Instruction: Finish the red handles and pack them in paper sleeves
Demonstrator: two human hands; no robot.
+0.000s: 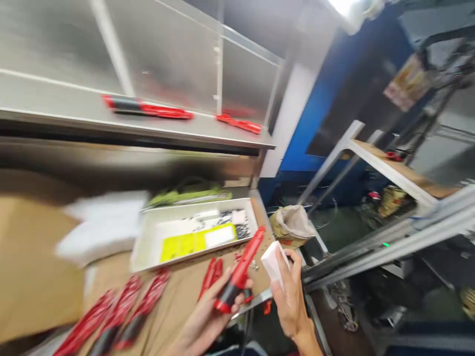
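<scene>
My left hand (208,316) is closed around a red and black tool (241,269) that points up and to the right. Beside it, my right hand (291,291) grips a small white block (272,259) between thumb and fingers. Both hands hover over the right end of a brown table (178,296). Several more red and black tools (122,311) lie in a row on the table to the left, blurred by motion. Two more red pieces (212,274) lie just left of the held tool.
A white tray (148,232) with yellow and white labels sits behind the hands. A metal shelf (111,123) above carries two red tools. White sheets (100,222) lie at left. A tan bag (293,225) and metal frames (389,237) stand to the right.
</scene>
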